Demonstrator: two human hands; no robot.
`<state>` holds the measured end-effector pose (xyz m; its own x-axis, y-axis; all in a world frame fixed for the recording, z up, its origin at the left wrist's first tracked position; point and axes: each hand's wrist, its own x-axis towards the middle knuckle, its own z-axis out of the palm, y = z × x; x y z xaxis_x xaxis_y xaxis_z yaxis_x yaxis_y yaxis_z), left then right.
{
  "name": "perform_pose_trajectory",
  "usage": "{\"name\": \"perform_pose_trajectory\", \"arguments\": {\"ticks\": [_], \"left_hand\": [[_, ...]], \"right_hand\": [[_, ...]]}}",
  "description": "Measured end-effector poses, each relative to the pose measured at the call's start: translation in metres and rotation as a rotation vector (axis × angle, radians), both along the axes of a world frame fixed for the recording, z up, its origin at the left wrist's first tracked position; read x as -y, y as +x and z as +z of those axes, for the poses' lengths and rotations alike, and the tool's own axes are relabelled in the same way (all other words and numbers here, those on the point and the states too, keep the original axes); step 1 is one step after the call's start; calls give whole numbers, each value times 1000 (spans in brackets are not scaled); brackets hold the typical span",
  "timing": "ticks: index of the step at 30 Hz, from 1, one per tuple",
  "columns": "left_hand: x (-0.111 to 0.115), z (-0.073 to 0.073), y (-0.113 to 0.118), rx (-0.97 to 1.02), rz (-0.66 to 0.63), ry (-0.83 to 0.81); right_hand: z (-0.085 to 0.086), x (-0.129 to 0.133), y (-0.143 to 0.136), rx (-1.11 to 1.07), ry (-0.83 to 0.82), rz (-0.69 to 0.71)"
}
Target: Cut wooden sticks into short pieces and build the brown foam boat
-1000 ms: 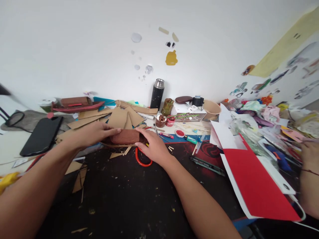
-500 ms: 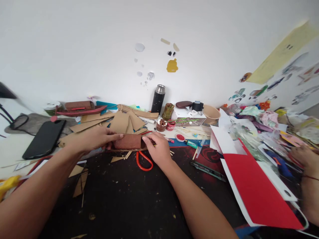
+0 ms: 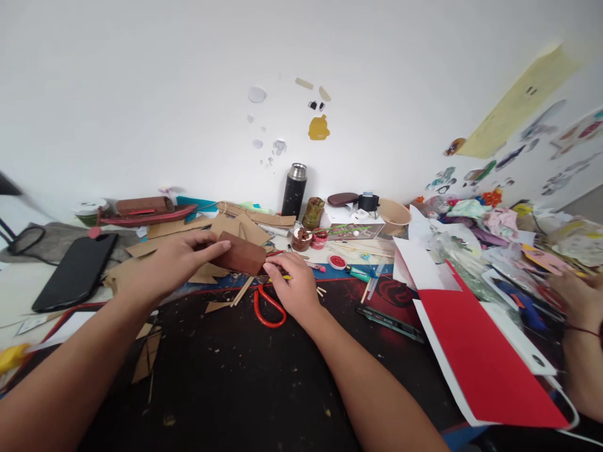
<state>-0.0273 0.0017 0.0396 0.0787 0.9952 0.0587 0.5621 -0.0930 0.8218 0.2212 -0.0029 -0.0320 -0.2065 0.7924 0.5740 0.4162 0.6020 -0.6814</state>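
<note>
A brown curved piece point(image 3: 242, 253) is held up over the near edge of the cardboard scraps, its right end tilted down. My left hand point(image 3: 188, 254) grips its left end, thumb on top. At the right end, my right hand point(image 3: 294, 279) has its thumb and fingers closed close to the piece; a thin yellow item shows between them. What exactly those fingertips pinch is too small to tell. Red-handled scissors point(image 3: 269, 307) lie just below, beside thin wooden sticks point(image 3: 242, 291).
Cardboard scraps point(image 3: 240, 227), a red model boat point(image 3: 148, 216) and a black phone point(image 3: 75, 271) lie left. A black flask point(image 3: 294, 191) stands behind. Rightward are a cutter point(image 3: 390, 322), red paper point(image 3: 485, 351) and another person's hand point(image 3: 577, 298).
The brown piece has risen slightly at its left end and now tilts down to the right. My left hand has lifted with it. The whole view has shifted a little.
</note>
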Motion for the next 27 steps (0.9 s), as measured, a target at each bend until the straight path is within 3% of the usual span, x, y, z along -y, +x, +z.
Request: {"name": "perform_pose_trajectory", "arguments": {"ticks": [4,7,11,16,20,27], "left_hand": [[6,13,5,-110,10,150],[6,14,5,-122,0,142],[5,12,-2,-115,98,133],[3,13,-14,63,223,43],[0,6,-10,185,175,-47],[2,-8,15,494,103,-147]], "right_hand": [[0,0,-1,-13,-42,14],[-3,-1,-2,-3,-106,25],[-7,-2,-2,58,-169,63],[-10,-1,-2,154,-207,91],[-8,0,-3,-2,-285,119],[-8,-8,-5,-388,-483,253]]}}
